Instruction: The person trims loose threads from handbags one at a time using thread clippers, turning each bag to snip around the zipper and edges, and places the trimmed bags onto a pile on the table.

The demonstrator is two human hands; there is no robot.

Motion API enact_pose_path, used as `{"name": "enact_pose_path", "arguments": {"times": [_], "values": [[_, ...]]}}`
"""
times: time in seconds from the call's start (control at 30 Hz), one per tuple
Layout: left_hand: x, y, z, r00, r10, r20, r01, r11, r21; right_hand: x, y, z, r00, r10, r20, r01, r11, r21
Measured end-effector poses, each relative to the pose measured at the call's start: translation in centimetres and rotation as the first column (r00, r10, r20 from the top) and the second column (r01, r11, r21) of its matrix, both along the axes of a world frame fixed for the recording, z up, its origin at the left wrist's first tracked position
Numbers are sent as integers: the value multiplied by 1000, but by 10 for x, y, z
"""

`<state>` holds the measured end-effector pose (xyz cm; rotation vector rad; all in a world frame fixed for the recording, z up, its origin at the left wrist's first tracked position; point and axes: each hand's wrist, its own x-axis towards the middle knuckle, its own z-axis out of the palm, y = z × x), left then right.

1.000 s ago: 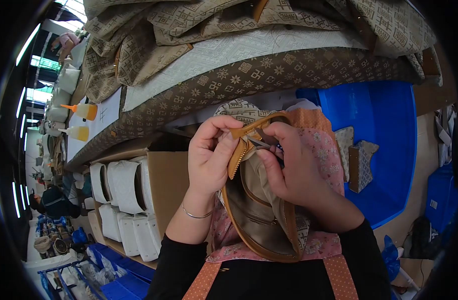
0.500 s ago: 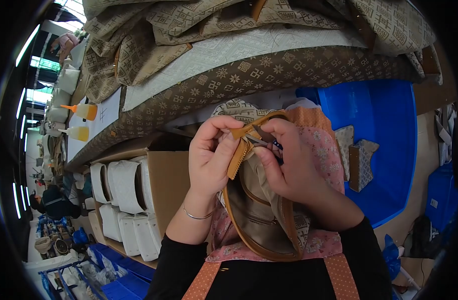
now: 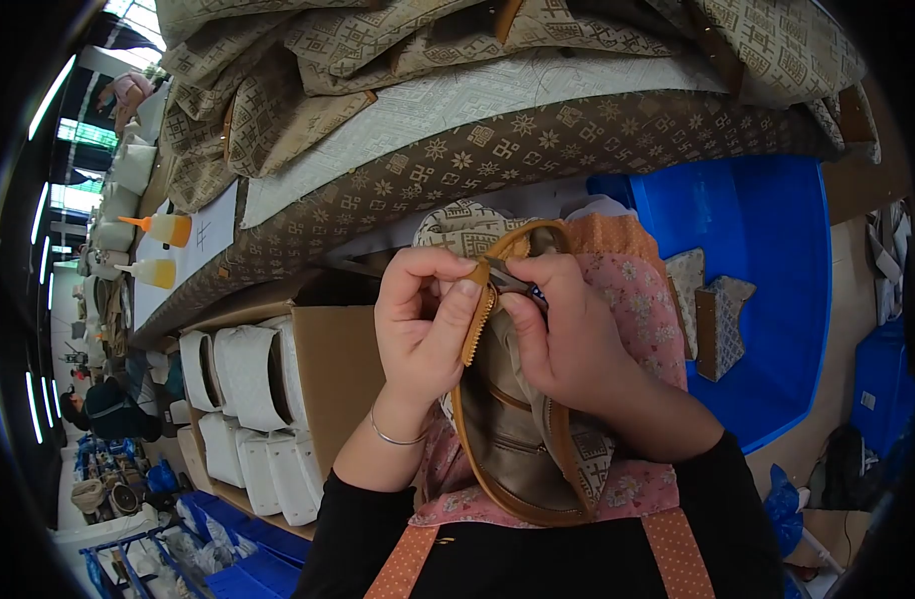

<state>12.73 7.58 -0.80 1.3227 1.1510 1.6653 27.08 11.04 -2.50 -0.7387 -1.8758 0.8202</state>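
A bag (image 3: 492,419) with a patterned outside, a tan-brown lining and mustard trim lies opened on my lap. My left hand (image 3: 423,314) is closed in a pinch on the loose end of its mustard zipper (image 3: 479,324), whose teeth hang downward. Close beside it, my right hand (image 3: 567,324) grips a pair of small thread snips (image 3: 512,284); the metal blades point left at the zipper's upper end, and the dark handle is mostly hidden by the fingers. Whether the blades touch the tape I cannot tell. An inner zip pocket shows in the lining.
Patterned bags (image 3: 378,50) are heaped on the covered worktable (image 3: 428,150) ahead. Two glue bottles (image 3: 168,230) stand at its left. A cardboard box (image 3: 333,389) of white pieces sits left of my lap; a blue bin (image 3: 787,349) with patterned pieces is at right.
My right hand has shifted slightly left and down with the snips, whose blades looked spread earlier and now appear closer together. The zipper end hangs a little straighter in my left hand.
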Motion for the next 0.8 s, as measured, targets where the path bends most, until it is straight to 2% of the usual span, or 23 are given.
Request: {"name": "enact_pose_path", "arguments": {"times": [0.2,0.37,0.53,0.63,0.7,0.73,0.8], "values": [[-1,-2,-4,1000,13,12,-13,1000,-16,3,0,-5,999,38,4,-38,999,14],[0,-5,-3,997,33,63,-30,999,-43,4,-2,-4,998,59,-5,-59,996,-72],[1,-7,-1,989,38,141,-24,994,-104,9,-6,7,998,39,46,-38,999,-14],[5,-9,-2,995,51,86,-44,996,-78,11,-6,10,998,36,57,-35,999,-27],[8,-10,-4,989,101,-109,-95,994,55,13,-6,12,998,34,57,-32,999,-32],[6,-10,-5,989,101,-108,-95,994,57,13,-5,12,998,40,51,-38,999,-31],[0,-7,-7,898,186,-399,-112,973,203,17,-4,15,998,45,48,-44,999,-28]]}}
